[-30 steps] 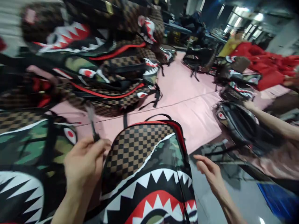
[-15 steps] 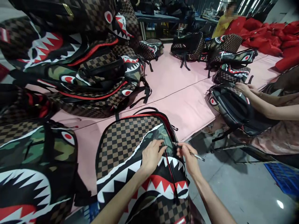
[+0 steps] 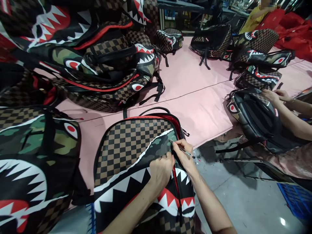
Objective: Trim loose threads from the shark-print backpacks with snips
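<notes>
A checkered backpack point(image 3: 126, 146) with a camouflage patch and shark-teeth print lies in front of me, its top compartment partly unzipped along a red-lined edge. A dark zipper point(image 3: 177, 188) runs down its front. My left hand point(image 3: 162, 169) is closed at the upper end of this zipper, fingertips pinched against the bag; what exactly lies between them is hidden. Just above and to the right, my right hand point(image 3: 182, 152) grips a slim pen point(image 3: 187, 151). The pen's tip touches or nearly touches the camouflage patch by the zipper's top.
Similar backpacks point(image 3: 109, 81) are piled at the back left, and another backpack point(image 3: 21, 162) lies at left. Several more stand along the pink-covered table point(image 3: 180, 84). At right a co-worker's hands point(image 3: 273, 97) handle a black backpack point(image 3: 258, 113). A blue crate point(image 3: 294, 201) is on the floor.
My left fingers have gone from spread to pinched at the zipper. My right hand has moved left with the pen, its tip now at the zipper's top. The view has shifted slightly.
</notes>
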`<control>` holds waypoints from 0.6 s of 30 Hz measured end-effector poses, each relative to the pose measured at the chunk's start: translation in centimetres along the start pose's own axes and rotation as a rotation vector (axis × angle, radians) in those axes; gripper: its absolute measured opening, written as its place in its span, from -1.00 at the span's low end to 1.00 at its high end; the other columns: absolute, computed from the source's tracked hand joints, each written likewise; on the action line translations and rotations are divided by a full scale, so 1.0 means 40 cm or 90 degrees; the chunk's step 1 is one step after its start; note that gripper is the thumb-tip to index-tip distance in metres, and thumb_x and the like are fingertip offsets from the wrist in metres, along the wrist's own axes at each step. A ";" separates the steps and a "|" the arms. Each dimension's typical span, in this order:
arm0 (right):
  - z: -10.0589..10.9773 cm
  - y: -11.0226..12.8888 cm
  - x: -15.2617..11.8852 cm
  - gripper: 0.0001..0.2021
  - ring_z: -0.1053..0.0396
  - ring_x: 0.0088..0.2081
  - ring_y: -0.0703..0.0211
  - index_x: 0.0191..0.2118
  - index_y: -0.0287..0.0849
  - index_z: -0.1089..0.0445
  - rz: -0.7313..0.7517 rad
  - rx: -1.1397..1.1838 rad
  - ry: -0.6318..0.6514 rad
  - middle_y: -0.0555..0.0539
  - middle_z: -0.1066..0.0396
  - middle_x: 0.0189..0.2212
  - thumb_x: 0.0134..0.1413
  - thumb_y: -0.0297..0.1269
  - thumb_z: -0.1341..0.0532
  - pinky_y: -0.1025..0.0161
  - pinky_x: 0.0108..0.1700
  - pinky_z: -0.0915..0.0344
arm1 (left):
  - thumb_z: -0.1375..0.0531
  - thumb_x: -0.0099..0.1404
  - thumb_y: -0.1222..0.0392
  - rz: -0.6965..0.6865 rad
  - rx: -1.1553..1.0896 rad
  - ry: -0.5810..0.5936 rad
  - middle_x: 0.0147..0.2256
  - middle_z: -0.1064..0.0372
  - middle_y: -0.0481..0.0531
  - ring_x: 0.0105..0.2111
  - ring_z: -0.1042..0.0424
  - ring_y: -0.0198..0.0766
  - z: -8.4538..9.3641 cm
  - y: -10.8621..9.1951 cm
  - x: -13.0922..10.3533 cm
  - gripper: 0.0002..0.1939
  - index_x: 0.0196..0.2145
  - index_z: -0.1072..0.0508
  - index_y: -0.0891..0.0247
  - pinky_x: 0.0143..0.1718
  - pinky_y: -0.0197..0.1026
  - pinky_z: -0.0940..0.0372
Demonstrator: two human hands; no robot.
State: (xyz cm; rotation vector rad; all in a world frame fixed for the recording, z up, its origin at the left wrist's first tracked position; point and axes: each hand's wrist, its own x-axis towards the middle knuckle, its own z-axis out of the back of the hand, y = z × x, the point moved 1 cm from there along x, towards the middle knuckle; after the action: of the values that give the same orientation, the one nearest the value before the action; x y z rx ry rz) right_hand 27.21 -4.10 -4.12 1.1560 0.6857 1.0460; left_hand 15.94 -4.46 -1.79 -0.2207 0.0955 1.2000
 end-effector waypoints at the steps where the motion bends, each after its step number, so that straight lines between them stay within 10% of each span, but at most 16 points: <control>1: -0.001 0.002 -0.002 -0.81 -0.30 -0.52 0.29 -0.45 -0.15 -0.40 0.013 -0.009 0.005 0.06 -0.37 -0.57 0.05 -0.17 -0.18 0.35 -0.45 -0.21 | 0.15 0.37 0.19 -0.008 -0.002 -0.007 -0.47 -0.46 0.20 -0.43 -0.49 -0.03 0.002 0.001 -0.003 -0.61 -0.34 -0.43 0.32 -0.51 -0.19 -0.22; 18: 0.005 0.031 -0.025 -0.80 -0.30 -0.51 0.30 -0.44 -0.15 -0.37 0.075 -0.086 -0.009 0.06 -0.36 -0.55 0.12 -0.19 -0.13 0.35 -0.43 -0.22 | 0.16 0.36 0.32 -0.037 -0.008 -0.015 -0.53 -0.41 0.15 -0.47 -0.48 -0.04 0.015 -0.001 -0.015 -0.61 -0.44 -0.41 0.34 -0.50 -0.13 -0.31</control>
State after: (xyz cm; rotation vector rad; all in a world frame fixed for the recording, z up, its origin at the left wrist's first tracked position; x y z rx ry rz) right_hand 26.61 -5.02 -2.94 1.0946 0.5324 1.1643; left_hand 15.71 -4.90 -1.06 -0.2191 0.0601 1.1453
